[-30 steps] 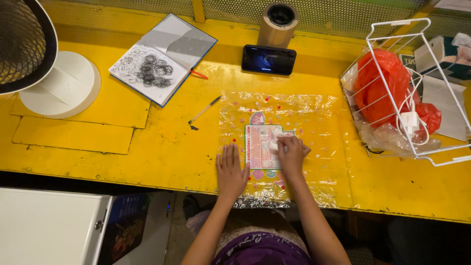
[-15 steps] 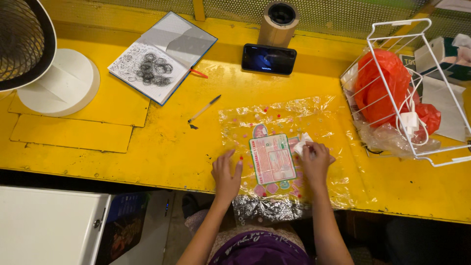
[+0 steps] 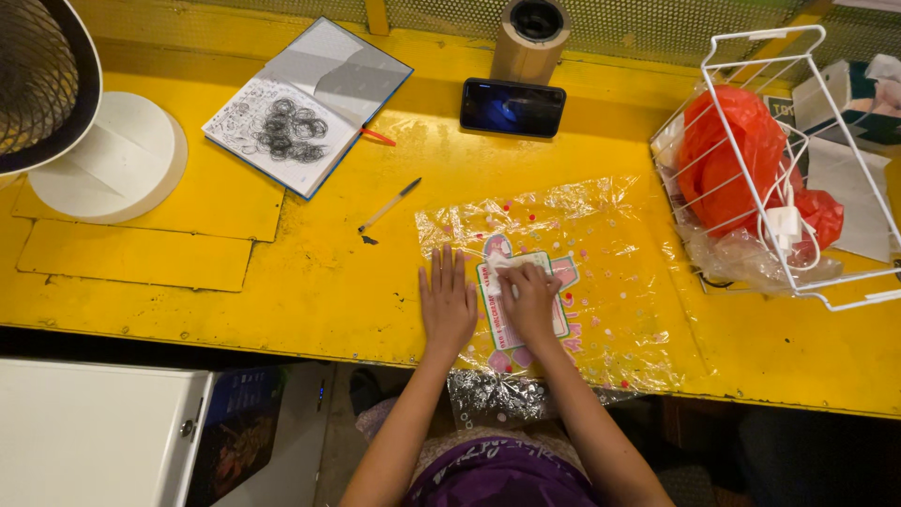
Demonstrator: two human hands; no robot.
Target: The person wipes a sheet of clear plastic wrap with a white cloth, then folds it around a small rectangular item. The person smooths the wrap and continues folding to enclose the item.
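Left hand (image 3: 447, 302) flat, fingers spread, pressing the clear bag (image 3: 601, 282) on the yellow table (image 3: 282, 282). Right hand (image 3: 528, 299) has come back from the card's (image 3: 561, 319) far right corner onto its upper middle, fingers curled, pressing. Card now lies square; smoothing appears underway.

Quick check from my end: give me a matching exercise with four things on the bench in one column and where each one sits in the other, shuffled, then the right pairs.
Things:
1. phone
2. pen
3. notebook
4. wire basket

Places:
A. lying open at the far left of the table
B. at the right end, holding an orange bag
C. at the far edge, beside the tape roll
D. between the notebook and the clear wrap

Pairs: 1-C, 2-D, 3-A, 4-B
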